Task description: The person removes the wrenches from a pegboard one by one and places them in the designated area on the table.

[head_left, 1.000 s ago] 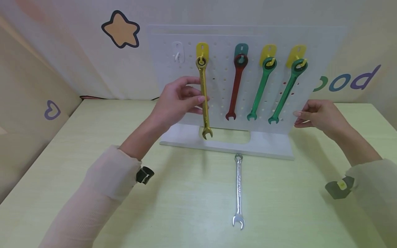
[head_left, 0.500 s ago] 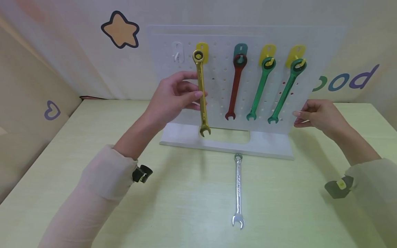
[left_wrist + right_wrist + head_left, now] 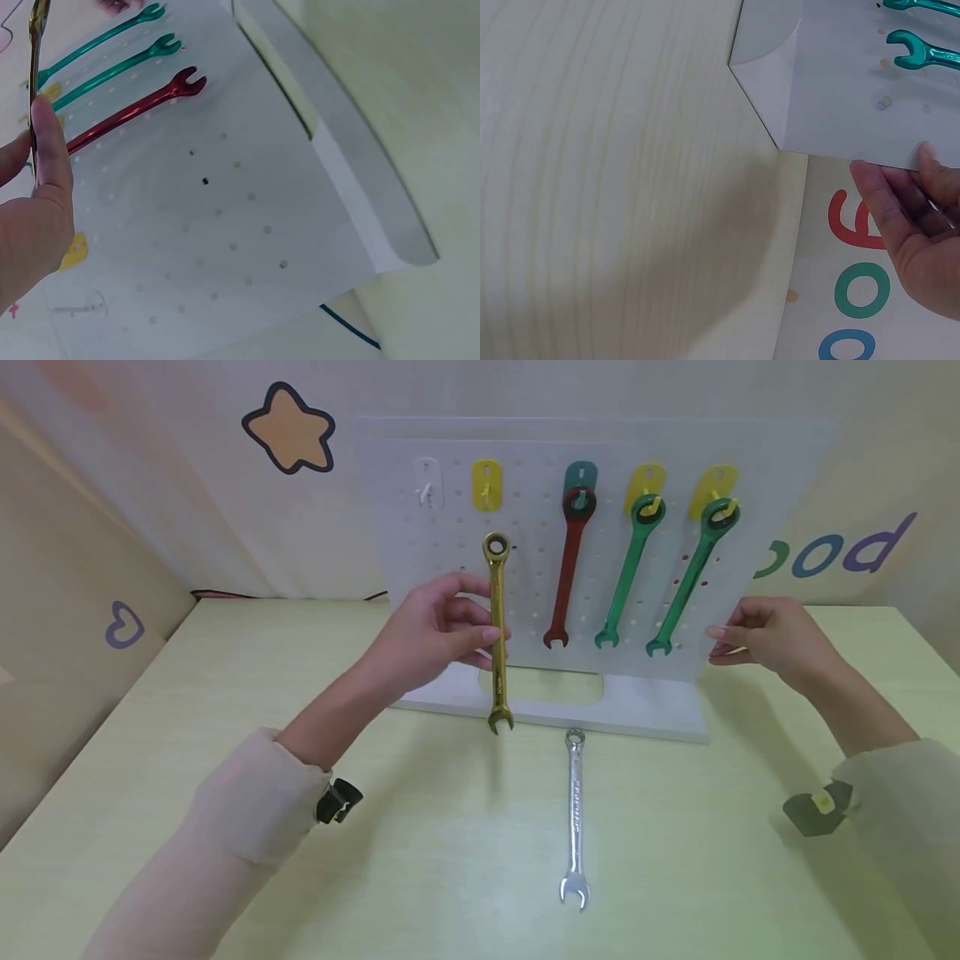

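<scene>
"Head view: what is the left hand (image 3: 435, 633) holding?"

"It is pinching a gold wrench (image 3: 498, 597) between thumb and fingers, ring end up, in front of the pegboard (image 3: 532, 518)."

"Is that wrench hanging on anything?"

"No, its ring is staying below and apart from a bare yellow hook (image 3: 487, 487). A white hook (image 3: 428, 485) to the left is bearing nothing either."

"And farther out?"

"A red wrench (image 3: 567, 577), a green wrench (image 3: 627, 572) and a second green wrench (image 3: 691, 577) are hanging in a row; a silver wrench (image 3: 576, 802) is lying on the surface (image 3: 420, 860). The right hand (image 3: 776, 635) is gripping the pegboard's right edge, apparently steadying it."

"So how far along?"

"Partway, it seems: three are hanging, leaving gold and silver as open business. Whether gold is going up or coming down isn't showing."
</scene>
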{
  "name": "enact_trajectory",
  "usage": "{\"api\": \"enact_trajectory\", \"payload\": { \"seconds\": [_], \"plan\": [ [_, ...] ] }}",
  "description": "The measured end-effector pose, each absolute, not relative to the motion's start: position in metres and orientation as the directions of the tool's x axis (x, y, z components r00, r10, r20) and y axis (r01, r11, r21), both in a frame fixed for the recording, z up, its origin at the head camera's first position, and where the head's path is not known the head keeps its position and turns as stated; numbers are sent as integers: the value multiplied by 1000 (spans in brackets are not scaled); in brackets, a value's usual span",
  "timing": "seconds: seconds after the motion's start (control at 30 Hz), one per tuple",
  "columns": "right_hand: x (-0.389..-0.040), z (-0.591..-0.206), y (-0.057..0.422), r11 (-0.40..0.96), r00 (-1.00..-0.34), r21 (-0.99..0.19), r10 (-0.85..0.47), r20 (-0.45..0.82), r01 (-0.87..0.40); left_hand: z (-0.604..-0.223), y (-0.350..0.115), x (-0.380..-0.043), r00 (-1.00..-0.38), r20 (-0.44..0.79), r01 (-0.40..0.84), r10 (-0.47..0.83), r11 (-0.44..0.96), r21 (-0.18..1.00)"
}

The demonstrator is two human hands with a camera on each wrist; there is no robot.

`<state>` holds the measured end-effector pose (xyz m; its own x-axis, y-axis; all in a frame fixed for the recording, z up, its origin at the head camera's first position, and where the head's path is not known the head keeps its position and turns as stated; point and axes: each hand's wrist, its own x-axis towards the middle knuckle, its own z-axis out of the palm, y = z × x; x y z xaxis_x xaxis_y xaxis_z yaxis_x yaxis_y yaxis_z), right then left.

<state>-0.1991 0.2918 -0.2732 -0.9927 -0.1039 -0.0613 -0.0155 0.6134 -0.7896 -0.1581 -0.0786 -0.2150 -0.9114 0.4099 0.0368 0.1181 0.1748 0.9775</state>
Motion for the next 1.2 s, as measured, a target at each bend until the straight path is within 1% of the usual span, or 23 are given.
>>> {"api": "enact_trajectory", "payload": {
  "seconds": [0.5,0.87,1.2],
  "plan": [
    [-200,-272,292,615,-992,-788,-102,-80,0,-259,-73,-152,-865,-107,-10,490,196,981],
    [-199,-271,292,609,-991,-793,-106,-82,0,-286,-71,-143,-790,-260,-111,556,288,951],
    [-199,-271,291,606,-992,-796,-101,-80,3,-300,-67,-137,-744,-308,-141,593,311,940]
  ]
}}
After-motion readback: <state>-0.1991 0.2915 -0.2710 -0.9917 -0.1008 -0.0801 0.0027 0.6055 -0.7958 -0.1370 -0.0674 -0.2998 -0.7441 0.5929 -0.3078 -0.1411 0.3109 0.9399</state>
